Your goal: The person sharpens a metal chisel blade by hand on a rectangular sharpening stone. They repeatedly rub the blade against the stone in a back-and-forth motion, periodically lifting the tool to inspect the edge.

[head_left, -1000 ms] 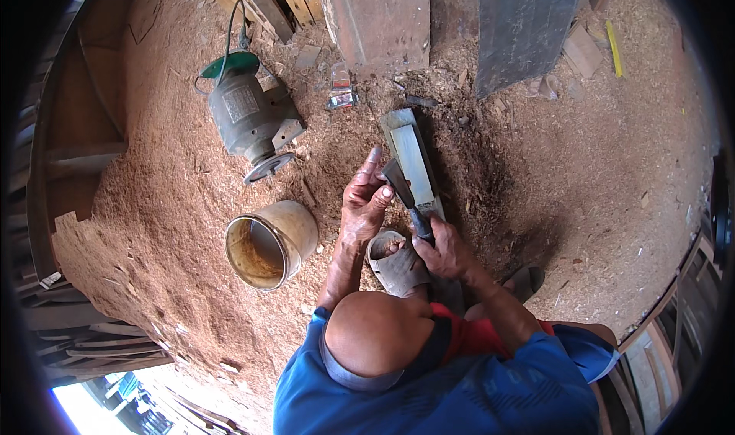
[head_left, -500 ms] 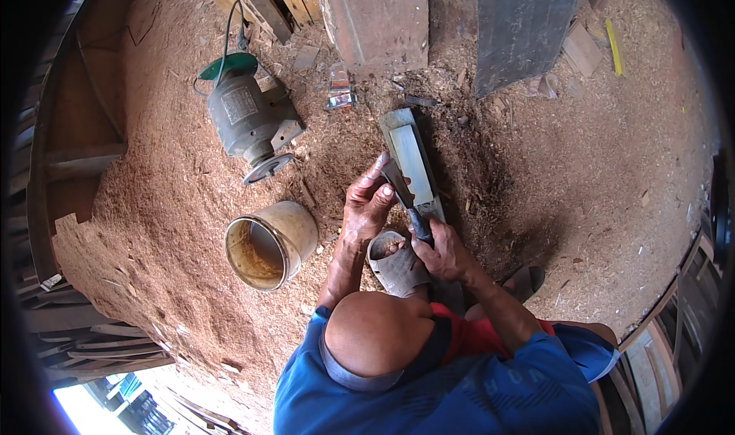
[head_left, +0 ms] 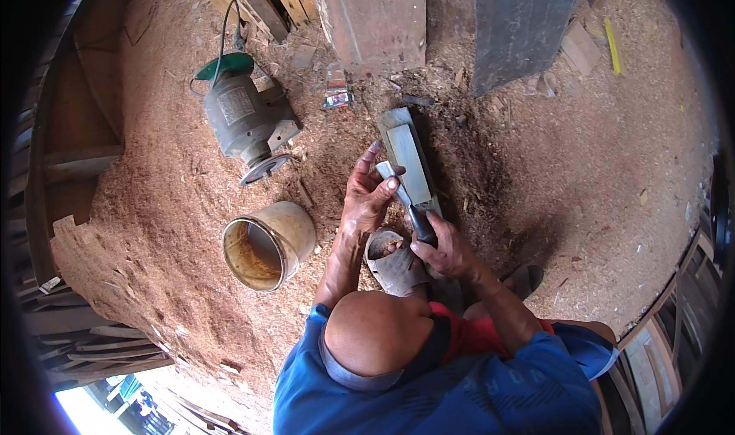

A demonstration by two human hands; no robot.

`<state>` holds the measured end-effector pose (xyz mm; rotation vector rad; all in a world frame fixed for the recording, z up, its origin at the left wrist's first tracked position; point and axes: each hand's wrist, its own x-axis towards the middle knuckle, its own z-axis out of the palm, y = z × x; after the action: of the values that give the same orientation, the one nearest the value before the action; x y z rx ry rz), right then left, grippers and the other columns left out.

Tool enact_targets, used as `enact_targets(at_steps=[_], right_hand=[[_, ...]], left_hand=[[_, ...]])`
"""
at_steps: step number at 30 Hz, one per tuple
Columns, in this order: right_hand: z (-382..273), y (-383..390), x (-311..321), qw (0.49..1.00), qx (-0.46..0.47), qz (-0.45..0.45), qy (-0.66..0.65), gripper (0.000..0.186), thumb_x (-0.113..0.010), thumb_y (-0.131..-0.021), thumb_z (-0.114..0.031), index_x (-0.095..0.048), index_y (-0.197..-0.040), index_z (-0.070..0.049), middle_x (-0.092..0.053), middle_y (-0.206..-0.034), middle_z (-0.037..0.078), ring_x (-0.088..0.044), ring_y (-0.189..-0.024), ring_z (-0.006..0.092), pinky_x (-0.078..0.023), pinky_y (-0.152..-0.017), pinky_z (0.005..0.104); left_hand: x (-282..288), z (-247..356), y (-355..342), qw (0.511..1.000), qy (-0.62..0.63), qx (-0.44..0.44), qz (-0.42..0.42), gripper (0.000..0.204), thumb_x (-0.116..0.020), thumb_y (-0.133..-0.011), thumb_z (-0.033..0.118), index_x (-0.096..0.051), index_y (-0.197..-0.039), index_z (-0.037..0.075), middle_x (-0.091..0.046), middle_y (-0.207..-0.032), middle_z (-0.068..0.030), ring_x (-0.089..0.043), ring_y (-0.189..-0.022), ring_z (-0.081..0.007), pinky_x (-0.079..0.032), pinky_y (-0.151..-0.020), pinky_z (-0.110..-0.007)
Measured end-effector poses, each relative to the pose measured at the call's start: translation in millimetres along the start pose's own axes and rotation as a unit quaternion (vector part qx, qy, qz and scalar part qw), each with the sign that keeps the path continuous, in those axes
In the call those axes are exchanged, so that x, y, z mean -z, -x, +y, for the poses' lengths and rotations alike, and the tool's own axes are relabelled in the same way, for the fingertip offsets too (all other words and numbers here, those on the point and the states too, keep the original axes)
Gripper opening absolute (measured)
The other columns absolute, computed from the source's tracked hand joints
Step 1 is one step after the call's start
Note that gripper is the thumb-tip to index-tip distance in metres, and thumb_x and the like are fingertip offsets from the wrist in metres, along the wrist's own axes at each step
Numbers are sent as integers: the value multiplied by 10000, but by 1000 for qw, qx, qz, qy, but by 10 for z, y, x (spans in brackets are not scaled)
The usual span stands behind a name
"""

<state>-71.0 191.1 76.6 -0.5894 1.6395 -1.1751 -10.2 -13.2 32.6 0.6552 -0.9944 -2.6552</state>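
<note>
Right hand [head_left: 445, 251]: wrapped around the black handle [head_left: 422, 227] of a flat silvery metal-bladed tool [head_left: 403, 196].
Left hand [head_left: 366, 201]: pinching the blade, forefinger extended.
Tool: seen over a pale rectangular stone's [head_left: 410, 167] lower left edge; contact unclear.

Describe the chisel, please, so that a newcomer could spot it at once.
From the round bucket, look right to the left hand and right hand. The chisel slants between them; unlike the flat, pale whetstone beside it, it has a dark handle and shiny blade.
</note>
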Motion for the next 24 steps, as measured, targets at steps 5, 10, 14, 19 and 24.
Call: enact_targets(at_steps=[5,10,14,19,24], right_hand=[[-5,91,-71,987,54,95,115,681,-589,-952,-154,-329,-1558,19,-500,-1454,319,-523,-1331,463,-417,-1136,467],[137,187,-66,994,10,62,87,671,-546,-959,-127,-322,-1577,10,-475,-1490,331,-487,-1376,474,-390,-1169,466],[386,126,-36,981,105,109,125,652,-530,-967,-150,-355,-1580,-15,-676,-1221,255,-701,-903,305,-553,-885,414],[175,-144,153,995,-59,49,58,637,-509,-962,-136,-360,-1560,25,-583,-1338,317,-608,-1111,385,-477,-1011,428],[324,-275,130,994,-11,36,103,711,-514,-957,-140,-246,-1594,25,-549,-1361,390,-636,-1176,489,-482,-1071,478]], left_hand=[[47,-58,-38,991,-121,16,53,776,-760,-913,-9,-328,-1557,9,-687,-1246,-161,-661,-1121,-211,-566,-959,-360],[314,-139,-90,959,-278,50,16,593,-731,-979,145,-457,-1479,-19,-711,-1218,-169,-664,-1098,-197,-546,-958,-331],[379,-106,-123,933,-359,5,9,518,-716,-999,217,-534,-1415,-33,-729,-1180,-143,-669,-1089,-179,-542,-960,-327],[417,-20,-241,810,-571,-131,-3,521,-726,-971,215,-555,-1418,10,-695,-1292,-161,-639,-1226,-289,-470,-1088,-454],[367,-311,-80,545,-795,-221,-150,701,-675,-947,276,-407,-1557,58,-374,-1608,-226,-303,-1516,-415,-270,-1257,-498]])
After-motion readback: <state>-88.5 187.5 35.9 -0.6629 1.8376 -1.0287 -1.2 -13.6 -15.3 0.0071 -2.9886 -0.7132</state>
